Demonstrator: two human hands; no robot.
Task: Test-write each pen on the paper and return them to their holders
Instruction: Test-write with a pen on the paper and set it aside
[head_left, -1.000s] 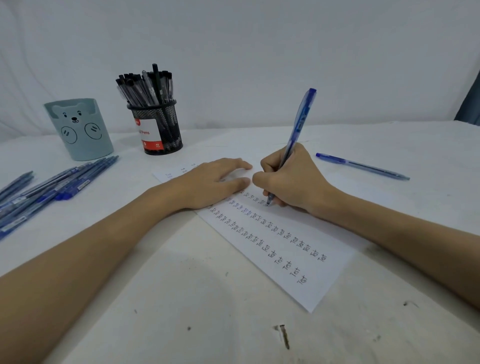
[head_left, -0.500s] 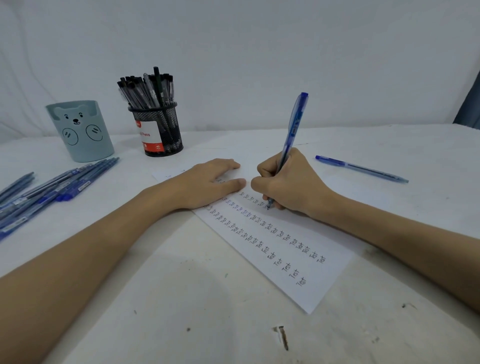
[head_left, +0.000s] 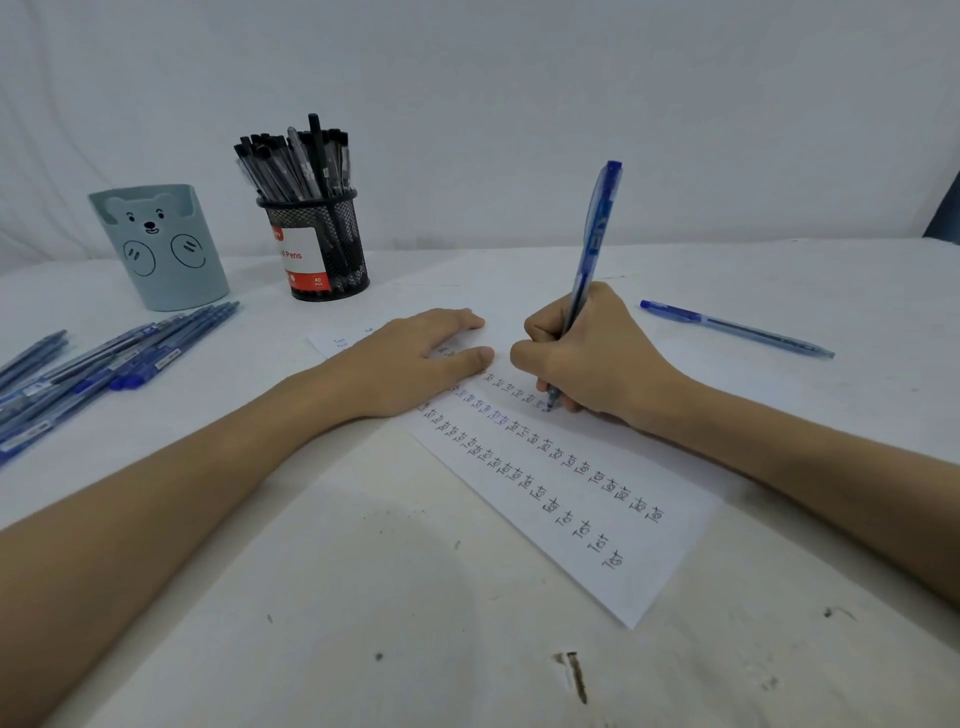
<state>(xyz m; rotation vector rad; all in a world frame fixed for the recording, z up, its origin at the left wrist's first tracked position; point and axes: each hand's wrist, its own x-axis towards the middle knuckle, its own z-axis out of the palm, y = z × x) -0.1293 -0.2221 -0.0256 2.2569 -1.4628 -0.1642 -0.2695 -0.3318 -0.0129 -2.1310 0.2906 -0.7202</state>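
Two holders (head_left: 311, 244) stand behind the paper (head_left: 597, 499), loose pens (head_left: 119, 364) left, one pen (head_left: 737, 330) right.

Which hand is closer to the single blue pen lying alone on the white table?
Right. The right hand writes on the paper just left of the single blue pen; the left hand lies flat on the paper beyond the right one, farther from the pen.

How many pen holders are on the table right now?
2. The light blue bear-face holder stands at the far left; no pens show in it. The black mesh holder, full of black pens, stands just to its right.
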